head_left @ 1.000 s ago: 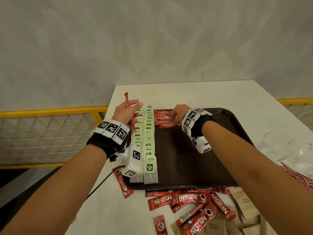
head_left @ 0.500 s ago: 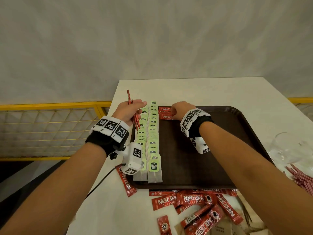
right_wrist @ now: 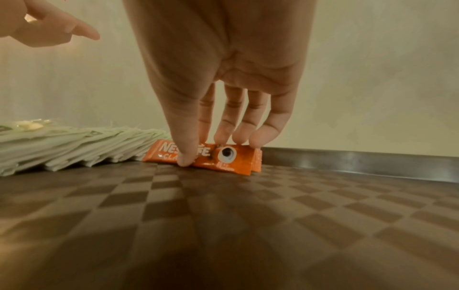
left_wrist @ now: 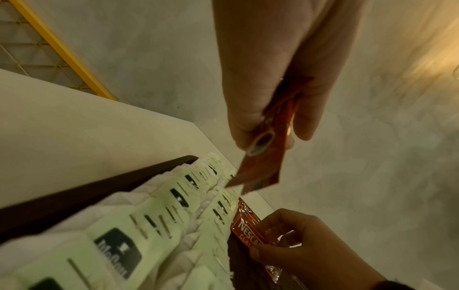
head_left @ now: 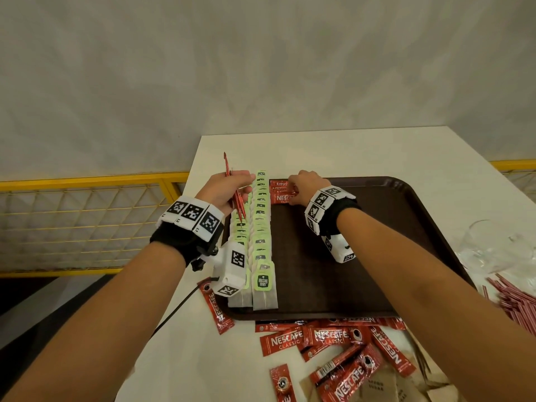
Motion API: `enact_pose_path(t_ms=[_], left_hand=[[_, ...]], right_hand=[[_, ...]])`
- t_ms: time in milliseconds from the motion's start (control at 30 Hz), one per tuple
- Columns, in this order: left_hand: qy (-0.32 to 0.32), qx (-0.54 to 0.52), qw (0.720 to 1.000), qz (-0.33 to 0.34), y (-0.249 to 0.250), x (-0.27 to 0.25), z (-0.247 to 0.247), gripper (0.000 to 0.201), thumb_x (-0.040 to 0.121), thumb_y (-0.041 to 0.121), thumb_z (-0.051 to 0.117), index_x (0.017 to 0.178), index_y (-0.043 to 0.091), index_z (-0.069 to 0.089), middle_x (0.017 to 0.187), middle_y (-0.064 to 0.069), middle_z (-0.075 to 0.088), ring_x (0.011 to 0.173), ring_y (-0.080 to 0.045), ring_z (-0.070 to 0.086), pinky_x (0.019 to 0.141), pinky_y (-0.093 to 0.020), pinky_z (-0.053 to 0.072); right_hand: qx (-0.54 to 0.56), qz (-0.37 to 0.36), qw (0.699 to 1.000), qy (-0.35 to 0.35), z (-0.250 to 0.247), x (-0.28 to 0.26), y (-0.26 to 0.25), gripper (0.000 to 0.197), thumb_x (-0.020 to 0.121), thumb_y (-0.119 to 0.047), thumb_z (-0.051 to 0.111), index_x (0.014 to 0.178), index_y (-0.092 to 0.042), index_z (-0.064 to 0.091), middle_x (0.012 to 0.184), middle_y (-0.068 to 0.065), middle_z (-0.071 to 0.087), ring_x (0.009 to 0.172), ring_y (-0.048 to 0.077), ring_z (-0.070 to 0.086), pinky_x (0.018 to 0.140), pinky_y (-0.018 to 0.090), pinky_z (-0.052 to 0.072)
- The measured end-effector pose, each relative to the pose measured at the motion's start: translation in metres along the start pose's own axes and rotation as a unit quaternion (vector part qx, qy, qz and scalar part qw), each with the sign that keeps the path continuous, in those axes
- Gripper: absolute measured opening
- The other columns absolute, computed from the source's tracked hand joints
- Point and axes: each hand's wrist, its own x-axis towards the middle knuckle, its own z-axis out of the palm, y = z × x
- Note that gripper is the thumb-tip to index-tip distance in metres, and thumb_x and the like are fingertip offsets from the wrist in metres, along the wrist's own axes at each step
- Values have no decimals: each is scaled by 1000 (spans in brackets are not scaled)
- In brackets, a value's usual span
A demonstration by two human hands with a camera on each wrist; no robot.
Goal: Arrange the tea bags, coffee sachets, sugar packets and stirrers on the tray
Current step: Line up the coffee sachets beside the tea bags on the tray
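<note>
Head view: dark brown plastic tray (head_left: 377,256) on white table (head_left: 348,152). Two rows of green-tagged tea bags (head_left: 262,227) along tray's left side. Left hand (head_left: 227,191) grips red coffee sachets (head_left: 236,195), upright, above tea bags. More loose red sachets (head_left: 333,343) on table near tray's front edge.

Left wrist view: fingers curled round sachets (left_wrist: 263,157).

Right wrist view: right hand (right_wrist: 223,78) pinches tray-laid sachet (right_wrist: 223,157), beside tea bags (right_wrist: 74,149).

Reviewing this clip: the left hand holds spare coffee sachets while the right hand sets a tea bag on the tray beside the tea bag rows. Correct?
Not quite. The right hand sets a coffee sachet, not a tea bag, as the right wrist view shows. The rest stands.
</note>
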Motion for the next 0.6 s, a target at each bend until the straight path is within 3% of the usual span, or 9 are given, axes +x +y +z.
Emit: enact_pose_path(t_ms=[100, 200, 267, 333, 400, 500, 600], left_hand=[[-45, -17, 999, 0, -1, -1, 2, 8, 90, -3, 52, 91, 1, 59, 66, -8, 55, 54, -13, 54, 58, -20, 46], [-47, -41, 998, 4, -2, -3, 6, 12, 93, 4, 51, 91, 1, 63, 74, -5, 57, 68, -16, 64, 72, -23, 56], [-35, -77, 996, 11, -2, -2, 7, 17, 95, 13, 51, 91, 1, 63, 80, -6, 51, 76, -18, 63, 75, -26, 57], [-21, -100, 995, 14, -2, 1, 7, 24, 95, 25, 50, 94, 4, 64, 84, -6, 50, 80, -18, 62, 76, -28, 58], [-21, -66, 998, 13, -2, 3, 7, 33, 95, 38, 46, 99, 12, 66, 85, -5, 56, 77, -15, 63, 78, -28, 54], [-31, -47, 998, 13, -1, 0, 10, 42, 96, 48, 36, 106, 19, 64, 91, -9, 63, 83, -17, 64, 87, -34, 50], [-40, -82, 996, 2, -1, -6, 14, 42, 97, 49, 32, 107, 20, 61, 101, -15, 63, 94, -26, 63, 85, -40, 52]], right_hand=[[10, -4, 1000, 10, 0, -1, 1, 42, 84, -32, 66, 122, -18, 52, 124, 7, 50, 118, 26, 45, 92, 39, 42], [46, -9, 998, 40, -3, -3, 0, 32, 87, -31, 62, 116, -17, 57, 119, 7, 52, 115, 24, 48, 92, 38, 44], [147, -17, 984, 95, -9, -7, -5, 26, 88, -33, 61, 106, -14, 62, 109, 6, 58, 104, 21, 54, 86, 33, 45], [299, -41, 947, 109, -22, -17, -16, 30, 89, -39, 59, 99, -11, 64, 95, 2, 62, 89, 15, 57, 78, 28, 44], [395, -81, 914, 42, -38, -31, -29, 29, 88, -42, 60, 93, -14, 64, 85, -2, 64, 79, 11, 58, 73, 27, 46], [411, -118, 902, -64, -46, -40, -43, 17, 83, -32, 69, 90, -18, 62, 84, 1, 65, 73, 9, 62, 68, 25, 52], [434, -108, 892, -72, -43, -41, -48, 18, 82, -18, 71, 94, -12, 60, 78, 4, 63, 57, 3, 60, 55, 20, 50]])
